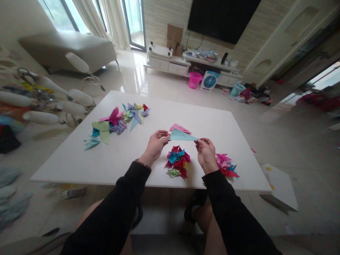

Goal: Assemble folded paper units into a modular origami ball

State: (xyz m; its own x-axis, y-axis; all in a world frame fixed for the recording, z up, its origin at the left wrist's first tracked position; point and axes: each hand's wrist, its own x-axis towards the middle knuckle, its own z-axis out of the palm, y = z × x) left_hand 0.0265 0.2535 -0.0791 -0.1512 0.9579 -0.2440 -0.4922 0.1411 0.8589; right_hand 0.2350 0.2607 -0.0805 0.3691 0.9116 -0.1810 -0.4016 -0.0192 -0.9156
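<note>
Between my two hands is a light blue sheet of folded paper (182,135), held above the white table. My left hand (157,143) pinches its left end. The narrow right tip is gripped by the fingers of my right hand (206,151). Just behind it lies a pink folded paper (180,128), partly covered. A pile of folded paper pieces (178,161) in red, blue and green sits on the table below the sheet. Beside my right wrist is another pile of pink, red and blue folded papers (225,164), partly hidden by the hand.
On the left of the white table (127,159) spreads a heap of coloured origami (114,122). A white box-like object (281,186) stands on the floor at the right. Further off are a pink basket (194,80), a box fan (210,80) and a TV cabinet (170,66).
</note>
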